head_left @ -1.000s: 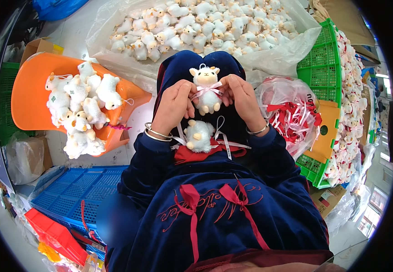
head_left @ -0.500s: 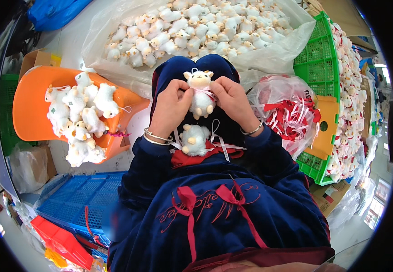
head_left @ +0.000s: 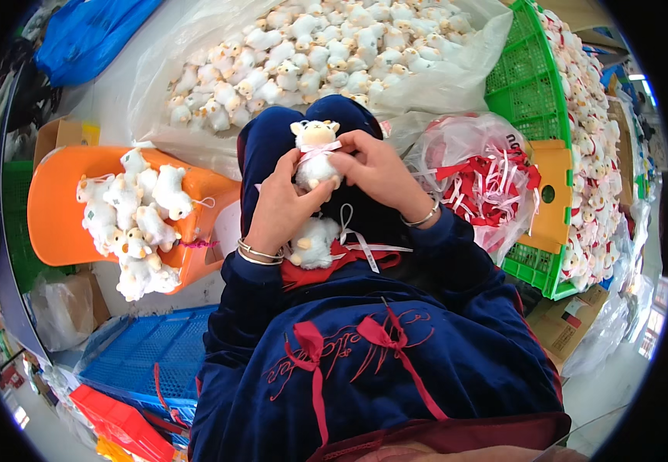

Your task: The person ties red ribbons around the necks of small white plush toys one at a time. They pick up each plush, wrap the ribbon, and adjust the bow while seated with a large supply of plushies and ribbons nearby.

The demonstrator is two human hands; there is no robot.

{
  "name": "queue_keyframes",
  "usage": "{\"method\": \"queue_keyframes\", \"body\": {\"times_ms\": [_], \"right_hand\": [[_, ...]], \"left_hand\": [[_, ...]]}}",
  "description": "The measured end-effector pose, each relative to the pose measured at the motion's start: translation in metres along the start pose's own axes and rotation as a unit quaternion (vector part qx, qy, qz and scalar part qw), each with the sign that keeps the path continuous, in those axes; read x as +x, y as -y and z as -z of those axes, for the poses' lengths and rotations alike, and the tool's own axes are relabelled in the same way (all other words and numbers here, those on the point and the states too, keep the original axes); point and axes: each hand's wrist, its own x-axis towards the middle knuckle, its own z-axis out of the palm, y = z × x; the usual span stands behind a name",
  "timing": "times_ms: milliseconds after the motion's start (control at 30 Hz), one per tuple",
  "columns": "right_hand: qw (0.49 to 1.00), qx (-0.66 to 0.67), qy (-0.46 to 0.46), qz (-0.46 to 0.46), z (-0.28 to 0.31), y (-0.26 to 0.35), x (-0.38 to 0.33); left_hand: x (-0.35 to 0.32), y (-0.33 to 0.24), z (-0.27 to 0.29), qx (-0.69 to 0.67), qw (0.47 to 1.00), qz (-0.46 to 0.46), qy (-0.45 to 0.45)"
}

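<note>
Setting: cluttered workshop floor, seen from above the person's lap.
Left hand [head_left: 284, 208]: fingers closed round the small white plush toy [head_left: 315, 154], gripping its body from the left.
Right hand [head_left: 372, 173]: fingers pinched on the toy's pink ribbon at its neck.
Toy: upright above the knees.
Lap: second plush toy [head_left: 312, 242] on red cloth.
Left side: orange bin [head_left: 53, 208] of finished toys.
Ahead: clear bag [head_left: 426, 69] heaped with plush toys.
Right side: green crate [head_left: 523, 85], bag of red ribbons [head_left: 480, 181].

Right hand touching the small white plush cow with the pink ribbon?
Touching. The head view shows the right hand with fingers wrapped against the small white plush cow at its pink ribbon.
</note>
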Motion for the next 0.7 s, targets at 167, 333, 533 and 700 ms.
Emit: {"method": "queue_keyframes", "body": {"times_ms": [167,333,533,700], "right_hand": [[0.988,0.151,0.037,-0.004,-0.002,0.006,-0.004],[0.991,0.128,-0.013,-0.045,0.048,0.011,-0.016],[0.857,0.389,-0.235,0.241,0.242,0.013,-0.062],[0.881,0.371,-0.178,0.232,0.275,0.047,-0.081]], "left_hand": [[0.000,0.007,-0.021,-0.029,0.991,-0.133,0.018],[0.002,-0.014,-0.015,-0.083,0.989,-0.089,0.084],[0.006,0.004,-0.003,-0.069,0.993,-0.053,0.075],[0.006,0.010,-0.010,-0.101,0.989,-0.035,0.099]]}}
